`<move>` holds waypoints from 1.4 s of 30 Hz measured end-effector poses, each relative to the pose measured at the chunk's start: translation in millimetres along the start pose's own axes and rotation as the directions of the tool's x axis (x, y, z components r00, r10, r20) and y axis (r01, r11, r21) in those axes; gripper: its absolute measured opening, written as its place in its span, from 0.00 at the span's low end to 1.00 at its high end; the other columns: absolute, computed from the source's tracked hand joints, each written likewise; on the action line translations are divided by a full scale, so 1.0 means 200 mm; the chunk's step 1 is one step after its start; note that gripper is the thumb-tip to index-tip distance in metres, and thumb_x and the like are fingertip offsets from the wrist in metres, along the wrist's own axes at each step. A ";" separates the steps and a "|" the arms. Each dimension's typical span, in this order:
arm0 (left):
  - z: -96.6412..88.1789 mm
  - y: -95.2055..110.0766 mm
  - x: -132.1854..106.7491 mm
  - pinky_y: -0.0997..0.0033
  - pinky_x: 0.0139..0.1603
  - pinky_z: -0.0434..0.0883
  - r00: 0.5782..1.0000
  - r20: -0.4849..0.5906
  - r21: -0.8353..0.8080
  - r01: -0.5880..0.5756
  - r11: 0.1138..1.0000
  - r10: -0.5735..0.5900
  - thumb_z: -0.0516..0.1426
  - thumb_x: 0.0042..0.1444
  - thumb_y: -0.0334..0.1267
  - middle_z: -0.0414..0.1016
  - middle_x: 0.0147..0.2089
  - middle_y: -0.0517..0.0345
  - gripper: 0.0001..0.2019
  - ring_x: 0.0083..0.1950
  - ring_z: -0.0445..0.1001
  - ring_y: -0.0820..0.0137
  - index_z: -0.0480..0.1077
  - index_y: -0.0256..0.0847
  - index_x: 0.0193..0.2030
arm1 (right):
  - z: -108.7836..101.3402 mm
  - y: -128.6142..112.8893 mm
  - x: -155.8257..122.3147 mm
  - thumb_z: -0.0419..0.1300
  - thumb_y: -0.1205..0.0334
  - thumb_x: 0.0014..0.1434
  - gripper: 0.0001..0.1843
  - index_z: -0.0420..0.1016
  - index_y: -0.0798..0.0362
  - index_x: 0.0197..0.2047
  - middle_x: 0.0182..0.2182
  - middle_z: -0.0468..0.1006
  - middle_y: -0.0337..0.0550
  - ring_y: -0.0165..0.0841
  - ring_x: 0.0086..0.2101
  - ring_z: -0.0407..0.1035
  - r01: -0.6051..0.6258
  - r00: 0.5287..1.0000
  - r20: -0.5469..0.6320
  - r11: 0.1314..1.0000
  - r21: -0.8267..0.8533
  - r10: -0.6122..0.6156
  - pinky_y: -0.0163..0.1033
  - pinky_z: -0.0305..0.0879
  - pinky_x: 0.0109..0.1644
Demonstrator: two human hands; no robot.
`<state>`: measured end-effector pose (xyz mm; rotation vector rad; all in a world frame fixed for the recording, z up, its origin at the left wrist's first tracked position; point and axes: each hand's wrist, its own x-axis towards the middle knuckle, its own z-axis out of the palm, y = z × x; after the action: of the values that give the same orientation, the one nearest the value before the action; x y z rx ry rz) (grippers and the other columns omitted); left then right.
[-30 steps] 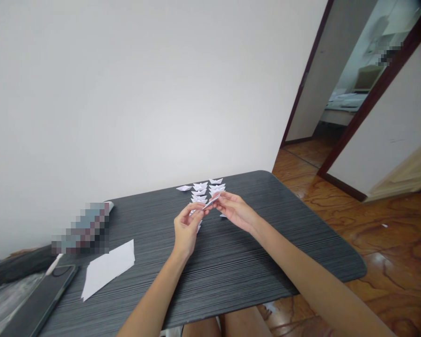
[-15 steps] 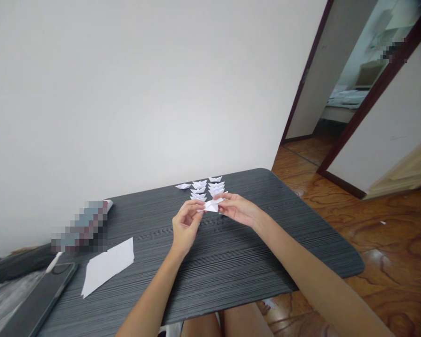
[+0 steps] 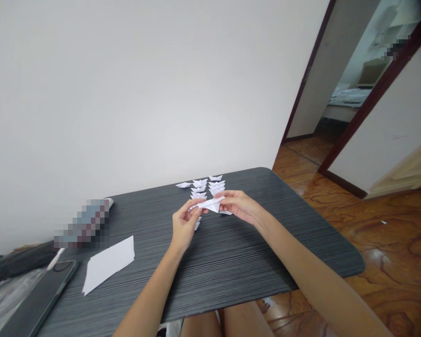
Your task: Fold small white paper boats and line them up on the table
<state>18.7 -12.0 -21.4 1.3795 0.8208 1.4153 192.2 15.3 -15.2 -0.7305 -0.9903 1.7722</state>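
Between my two hands is a folded white paper piece (image 3: 212,205), with a long straight edge on top and a point downward. My left hand (image 3: 186,222) pinches its left end between thumb and fingers. The right end is gripped by my right hand (image 3: 240,206), fingers closed on it. Just behind my hands, several white paper boats (image 3: 216,186) stand in two rows, and one paper boat (image 3: 183,185) lies apart to the left. Parts of both rows are hidden behind my hands.
On the left of the dark table (image 3: 273,224) lies a stack of white paper sheets (image 3: 108,264). A phone (image 3: 38,299) is at the left front, near a pixelated object (image 3: 86,224). A white wall (image 3: 143,93) rises behind the table.
The folded paper has turned slightly between my fingers, so its straight top edge and downward point show more plainly. Both hands keep their hold in nearly the same place.
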 end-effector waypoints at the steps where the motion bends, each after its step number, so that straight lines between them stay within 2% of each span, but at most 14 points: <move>1: 0.00 0.00 0.00 0.72 0.41 0.70 1.000 0.000 -0.005 0.003 1.000 -0.003 0.57 0.48 0.34 0.72 0.41 0.54 0.09 0.35 0.73 0.72 0.71 0.38 0.38 | 0.00 0.00 0.00 0.61 0.74 0.41 0.10 0.75 0.60 0.31 0.21 0.75 0.41 0.24 0.22 0.67 0.008 1.000 0.003 1.000 -0.007 -0.008 0.29 0.63 0.28; 6: -0.01 0.00 0.00 0.74 0.38 0.69 1.000 0.017 0.018 0.014 1.000 -0.014 0.58 0.47 0.33 0.72 0.38 0.55 0.08 0.31 0.73 0.74 0.71 0.37 0.36 | 0.02 -0.02 -0.01 0.62 0.72 0.40 0.10 0.76 0.60 0.30 0.22 0.74 0.41 0.24 0.22 0.66 0.044 0.999 -0.011 0.998 -0.055 -0.045 0.30 0.62 0.28; 11: -0.02 0.01 0.00 0.73 0.37 0.70 0.996 0.003 0.029 0.084 0.996 -0.084 0.58 0.45 0.33 0.74 0.37 0.54 0.08 0.30 0.74 0.73 0.71 0.36 0.35 | 0.03 -0.03 -0.02 0.60 0.73 0.40 0.10 0.76 0.59 0.30 0.19 0.73 0.38 0.23 0.20 0.64 0.062 0.997 -0.038 0.982 -0.177 -0.070 0.30 0.59 0.27; 16: 0.00 0.02 0.00 0.70 0.32 0.71 0.985 0.017 -0.040 0.173 0.984 -0.172 0.58 0.45 0.34 0.76 0.29 0.53 0.10 0.29 0.75 0.68 0.68 0.33 0.36 | 0.03 -0.04 -0.03 0.60 0.70 0.42 0.10 0.76 0.59 0.31 0.16 0.72 0.38 0.23 0.20 0.64 0.109 0.990 -0.049 0.947 -0.304 -0.129 0.30 0.58 0.26; 19: 0.02 0.03 0.00 0.70 0.31 0.71 0.983 -0.033 -0.021 0.178 0.984 -0.179 0.58 0.45 0.34 0.76 0.26 0.52 0.10 0.27 0.75 0.68 0.68 0.31 0.35 | 0.04 -0.04 -0.03 0.61 0.69 0.42 0.10 0.76 0.59 0.32 0.16 0.72 0.38 0.24 0.21 0.65 0.116 0.990 -0.035 0.938 -0.325 -0.135 0.31 0.59 0.27; 27: 0.03 0.02 0.00 0.73 0.25 0.70 0.988 -0.082 0.034 0.135 0.990 -0.131 0.57 0.47 0.34 0.74 0.20 0.54 0.09 0.22 0.73 0.70 0.68 0.30 0.34 | 0.05 -0.02 -0.03 0.61 0.70 0.42 0.09 0.75 0.60 0.31 0.16 0.73 0.39 0.23 0.19 0.65 0.110 0.989 -0.060 0.945 -0.307 -0.135 0.30 0.59 0.26; 33: 0.02 0.03 0.00 0.76 0.21 0.68 0.986 -0.110 -0.035 0.119 0.992 -0.122 0.57 0.46 0.34 0.74 0.20 0.56 0.06 0.19 0.72 0.72 0.68 0.32 0.31 | 0.03 0.00 -0.01 0.63 0.70 0.41 0.04 0.74 0.59 0.26 0.16 0.73 0.38 0.24 0.20 0.66 0.122 0.992 0.002 0.978 -0.171 -0.124 0.30 0.59 0.25; 36: 0.01 0.05 0.00 0.76 0.23 0.69 0.983 -0.098 -0.118 0.141 0.983 -0.152 0.58 0.45 0.33 0.75 0.22 0.54 0.07 0.21 0.73 0.72 0.70 0.31 0.31 | 0.02 0.00 -0.01 0.64 0.69 0.41 0.06 0.74 0.59 0.27 0.19 0.74 0.39 0.24 0.21 0.68 0.120 0.993 0.032 0.987 -0.106 -0.117 0.29 0.61 0.27; 42: -0.01 0.07 0.00 0.77 0.35 0.71 0.977 -0.037 -0.294 0.189 0.937 -0.208 0.61 0.42 0.32 0.77 0.29 0.51 0.08 0.31 0.76 0.71 0.73 0.34 0.32 | 0.02 -0.04 -0.03 0.65 0.67 0.42 0.08 0.75 0.59 0.29 0.21 0.75 0.40 0.24 0.24 0.70 0.128 0.990 0.059 0.990 -0.051 -0.125 0.28 0.63 0.30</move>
<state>15.2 -15.2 -8.9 1.0016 0.7400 1.3676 193.7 10.1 -6.4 -0.6413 -1.1024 1.6684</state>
